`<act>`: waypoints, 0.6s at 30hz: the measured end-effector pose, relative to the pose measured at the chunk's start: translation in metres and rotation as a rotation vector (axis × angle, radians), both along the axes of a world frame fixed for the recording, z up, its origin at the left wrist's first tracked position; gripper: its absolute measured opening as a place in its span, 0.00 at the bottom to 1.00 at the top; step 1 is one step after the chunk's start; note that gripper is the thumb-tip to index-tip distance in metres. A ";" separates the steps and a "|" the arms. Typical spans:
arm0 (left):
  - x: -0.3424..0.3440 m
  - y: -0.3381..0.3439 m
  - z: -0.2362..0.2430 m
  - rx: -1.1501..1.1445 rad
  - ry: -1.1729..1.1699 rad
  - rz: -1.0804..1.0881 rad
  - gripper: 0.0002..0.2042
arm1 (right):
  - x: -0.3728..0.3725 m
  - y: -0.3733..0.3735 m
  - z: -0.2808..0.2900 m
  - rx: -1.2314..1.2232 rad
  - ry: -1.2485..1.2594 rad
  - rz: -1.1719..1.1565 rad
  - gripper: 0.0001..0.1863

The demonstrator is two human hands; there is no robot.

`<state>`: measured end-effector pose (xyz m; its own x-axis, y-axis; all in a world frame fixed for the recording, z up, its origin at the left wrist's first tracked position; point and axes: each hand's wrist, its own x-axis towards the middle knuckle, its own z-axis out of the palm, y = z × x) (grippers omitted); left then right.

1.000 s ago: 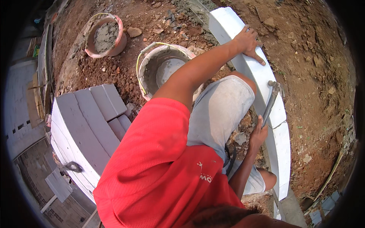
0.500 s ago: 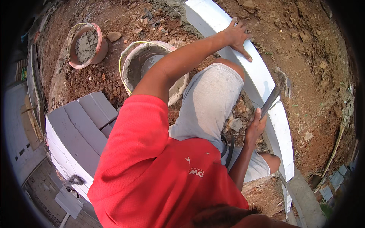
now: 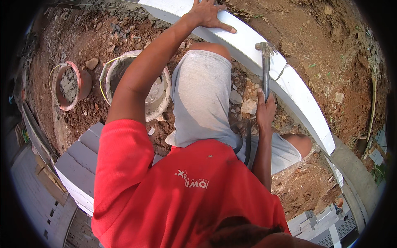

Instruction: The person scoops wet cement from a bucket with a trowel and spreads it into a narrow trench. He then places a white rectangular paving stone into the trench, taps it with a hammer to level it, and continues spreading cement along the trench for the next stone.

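Spread fingers of my left hand (image 3: 210, 15) rest on top of a long white block (image 3: 242, 36). Closed around the dark handle of a hammer (image 3: 266, 68) is my right hand (image 3: 265, 110). The hammer's metal head lies over the same block, near its right end; whether it touches the surface I cannot tell. A second white block (image 3: 308, 97) continues the row to the right, with a narrow joint between the two. My bent knee in grey shorts is close to the row's near side.
Left of my legs stand a large bucket (image 3: 166, 89) with wet grey residue and a smaller bucket (image 3: 86, 84) of mortar. Stacked pale blocks (image 3: 74, 167) are at the lower left. Loose stones (image 3: 249, 106) lie beside the row. Bare brown soil (image 3: 331, 53) stretches beyond it.
The hammer has swung from across the joint to over the left block, its head now pointing away from me. My left hand stays spread on that block. The whole view has shifted.
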<state>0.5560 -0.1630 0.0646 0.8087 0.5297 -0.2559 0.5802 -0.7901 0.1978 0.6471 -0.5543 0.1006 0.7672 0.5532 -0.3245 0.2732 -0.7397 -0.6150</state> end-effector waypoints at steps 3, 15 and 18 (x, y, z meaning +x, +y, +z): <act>-0.012 0.002 -0.007 0.077 -0.124 -0.029 0.52 | 0.008 -0.005 0.007 0.052 -0.036 0.005 0.23; 0.003 0.005 -0.016 0.049 0.021 -0.043 0.57 | 0.006 -0.052 0.000 -0.007 -0.032 -0.142 0.24; 0.001 0.013 -0.024 0.108 0.016 -0.033 0.60 | 0.009 -0.043 0.006 -0.030 -0.004 -0.134 0.24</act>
